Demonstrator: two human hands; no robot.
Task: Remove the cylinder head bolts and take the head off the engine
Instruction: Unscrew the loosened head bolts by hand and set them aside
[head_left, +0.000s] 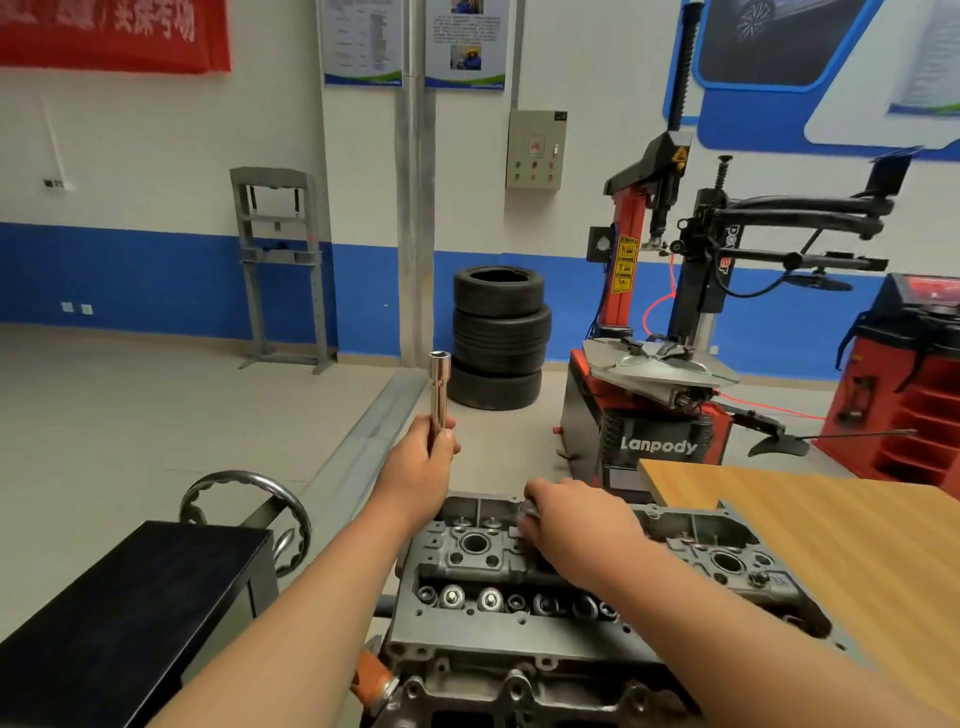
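The grey cylinder head (467, 618) lies on the engine at the bottom centre, with valve springs and round bores showing on top. My left hand (423, 460) is raised above its far left corner, closed around a long chrome socket (439, 387) held upright. My right hand (569, 525) rests on the far side of the head, fingers curled around a small shiny metal piece (529, 511); I cannot tell whether it is a bolt or a tool end. My right forearm hides the middle of the head.
A black stand top (130, 603) with a steel handwheel (244, 499) sits to the left. A wooden table (831, 525) lies on the right. Behind stand a tyre stack (498, 338), a tyre changer (660, 374) and a red cabinet (909, 374).
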